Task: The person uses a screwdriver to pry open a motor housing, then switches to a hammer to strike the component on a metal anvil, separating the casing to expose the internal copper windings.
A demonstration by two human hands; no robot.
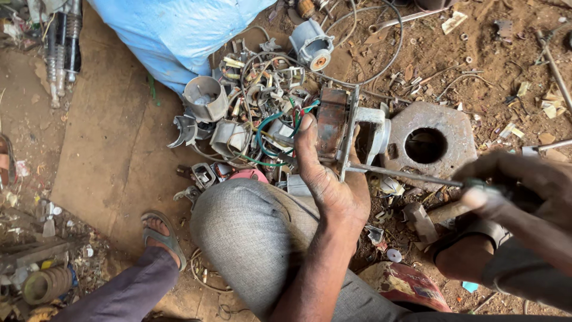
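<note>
Gripping a small electric motor (335, 128) from below, the left hand (333, 185) is seen at the middle of the head view, its thumb laid up along the rusty laminated core and the other fingers wrapped round the far side, so the part is clamped between thumb and fingers. The motor is held upright on the ground just in front of the person's grey-trousered knee (250, 232), with its pale metal end bracket (375, 134) turned to the right. A screwdriver (405, 174) is held in the right hand (524, 188), whose fingers are curled tight about the green handle; the hand is blurred. The long steel shaft is laid almost level, and its tip is set against the lower edge of the motor's frame, just beside the left hand.

A heap of stripped motor parts and coloured wires (256, 119) is piled just left of the motor. A thick metal plate with a round hole (429, 143) lies on the dirt close to the right of it. A blue sack (179, 36) is seen behind the heap. A sandalled foot (158, 229) rests on a flattened sheet of cardboard (107, 137) at lower left.
</note>
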